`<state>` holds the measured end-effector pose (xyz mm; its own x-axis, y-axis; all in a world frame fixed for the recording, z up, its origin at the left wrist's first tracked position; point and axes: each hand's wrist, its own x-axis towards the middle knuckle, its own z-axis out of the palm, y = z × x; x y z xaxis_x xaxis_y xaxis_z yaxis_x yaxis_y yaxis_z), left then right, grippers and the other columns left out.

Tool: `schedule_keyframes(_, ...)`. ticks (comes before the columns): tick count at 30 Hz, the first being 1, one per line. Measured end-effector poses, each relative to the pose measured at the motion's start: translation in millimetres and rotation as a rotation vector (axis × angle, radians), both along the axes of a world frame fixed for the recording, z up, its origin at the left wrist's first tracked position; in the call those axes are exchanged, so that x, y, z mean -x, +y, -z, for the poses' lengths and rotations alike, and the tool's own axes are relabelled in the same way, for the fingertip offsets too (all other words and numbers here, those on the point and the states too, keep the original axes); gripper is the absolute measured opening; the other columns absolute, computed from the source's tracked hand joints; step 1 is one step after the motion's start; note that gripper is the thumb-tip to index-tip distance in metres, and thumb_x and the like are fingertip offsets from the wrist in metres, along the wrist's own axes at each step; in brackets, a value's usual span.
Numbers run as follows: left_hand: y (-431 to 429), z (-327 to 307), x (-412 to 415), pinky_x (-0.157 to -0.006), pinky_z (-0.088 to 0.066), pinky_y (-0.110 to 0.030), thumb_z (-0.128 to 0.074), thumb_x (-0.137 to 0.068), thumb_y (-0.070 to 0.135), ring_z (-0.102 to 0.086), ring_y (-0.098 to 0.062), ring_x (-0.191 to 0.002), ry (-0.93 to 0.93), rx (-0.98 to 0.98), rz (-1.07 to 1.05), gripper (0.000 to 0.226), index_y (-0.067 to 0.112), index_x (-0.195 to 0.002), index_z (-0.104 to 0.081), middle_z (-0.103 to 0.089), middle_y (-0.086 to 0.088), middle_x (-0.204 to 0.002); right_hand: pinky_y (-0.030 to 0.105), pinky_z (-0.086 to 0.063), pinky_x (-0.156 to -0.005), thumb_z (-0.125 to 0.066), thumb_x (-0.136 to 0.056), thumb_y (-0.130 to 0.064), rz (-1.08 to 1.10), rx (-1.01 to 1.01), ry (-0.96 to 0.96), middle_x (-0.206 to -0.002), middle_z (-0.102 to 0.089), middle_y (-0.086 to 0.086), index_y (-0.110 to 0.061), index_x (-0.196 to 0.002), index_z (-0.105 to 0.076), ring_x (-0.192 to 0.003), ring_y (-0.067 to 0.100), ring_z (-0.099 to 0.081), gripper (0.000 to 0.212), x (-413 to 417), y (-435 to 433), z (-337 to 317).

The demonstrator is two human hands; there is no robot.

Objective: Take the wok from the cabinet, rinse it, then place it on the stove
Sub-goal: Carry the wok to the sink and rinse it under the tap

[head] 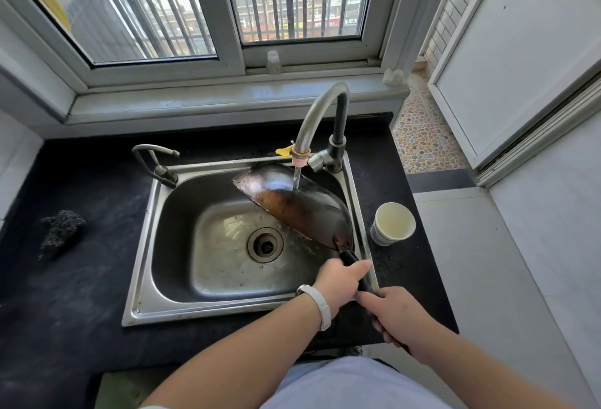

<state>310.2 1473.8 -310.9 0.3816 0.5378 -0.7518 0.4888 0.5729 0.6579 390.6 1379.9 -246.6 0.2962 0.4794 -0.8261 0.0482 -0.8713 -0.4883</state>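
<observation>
A dark, brown-stained wok (pixel 302 207) is tilted on its side over the right half of the steel sink (pixel 182 213), its underside facing me. Water runs from the tall curved tap (pixel 320 115) onto the wok's upper part. Both hands grip its black handle (pixel 349 257): my left hand (pixel 341 281), with a white wristband, holds it nearer the wok. My right hand (pixel 395 314) holds the end of the handle, over the sink's front right corner. The stove is out of view.
A paper cup (pixel 393 223) stands on the black counter just right of the sink. A dark scouring sponge (pixel 60 229) lies at the counter's left. A small second tap (pixel 156 161) sits at the sink's back left. A barred window is behind.
</observation>
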Motion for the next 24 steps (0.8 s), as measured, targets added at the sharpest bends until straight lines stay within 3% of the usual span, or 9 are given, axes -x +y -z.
schedule_keyframes(2,-2.5,3.1,0.0,-0.077,-0.059,-0.04,-0.069,-0.078,0.048,-0.068,-0.025,-0.081,0.041,-0.021,0.03,0.044,0.008,-0.098,-0.069,-0.068,-0.008,-0.087,0.021,-0.034,-0.038,-0.06,-0.092,-0.039,-0.009,0.002,0.008,-0.049,-0.051,0.002,-0.011,-0.071,-0.057,-0.036,0.012,-0.039,0.036,-0.3,-2.1,0.7)
schedule_keyframes(5,-7.7,6.2,2.1,-0.076,-0.054,-0.036,-0.067,-0.079,0.049,-0.064,-0.025,-0.082,0.069,-0.043,0.04,0.051,0.005,-0.104,-0.069,-0.066,-0.006,-0.086,0.022,-0.034,-0.039,-0.06,-0.092,-0.041,-0.02,0.021,0.032,-0.049,-0.051,0.001,-0.011,-0.072,-0.058,-0.036,0.012,-0.04,0.036,0.1,-6.0,3.4)
schedule_keyframes(8,-12.5,9.5,4.0,-0.08,-0.056,-0.039,-0.069,-0.078,0.045,-0.065,-0.025,-0.082,0.046,-0.027,0.019,0.041,0.007,-0.093,-0.067,-0.066,-0.007,-0.085,0.024,-0.035,-0.04,-0.061,-0.091,-0.04,-0.041,0.005,0.03,-0.052,-0.051,0.005,-0.01,-0.073,-0.057,-0.037,0.014,-0.04,0.035,1.7,-9.6,5.9)
schedule_keyframes(12,-16.4,11.1,9.0,-0.079,-0.054,-0.037,-0.07,-0.081,0.041,-0.066,-0.026,-0.084,0.018,0.011,-0.015,0.039,0.007,-0.098,-0.067,-0.066,-0.007,-0.086,0.028,-0.039,-0.045,-0.063,-0.09,-0.037,-0.102,-0.041,-0.024,-0.056,-0.051,0.008,-0.009,-0.075,-0.057,-0.039,0.014,-0.042,0.033,1.7,-13.2,8.9)
schedule_keyframes(18,-20.8,12.5,18.3,-0.076,-0.055,-0.036,-0.072,-0.073,0.045,-0.066,-0.024,-0.083,-0.018,0.003,-0.08,0.046,0.009,-0.101,-0.067,-0.066,-0.006,-0.085,0.031,-0.044,-0.053,-0.065,-0.085,-0.042,-0.202,-0.08,-0.146,-0.054,-0.053,-0.003,-0.006,-0.083,-0.068,-0.047,0.01,-0.047,0.036,2.6,-15.5,12.9)
schedule_keyframes(24,-16.2,8.9,29.2,-0.075,-0.052,-0.037,-0.073,-0.078,0.035,-0.062,-0.022,-0.074,-0.097,0.024,-0.165,0.022,0.016,-0.084,-0.065,-0.062,-0.003,-0.074,0.025,-0.043,-0.053,-0.065,-0.086,-0.042,-0.309,-0.131,-0.226,-0.054,-0.056,-0.004,-0.014,-0.074,-0.066,-0.048,0.008,-0.049,0.031,6.6,-6.6,9.3)
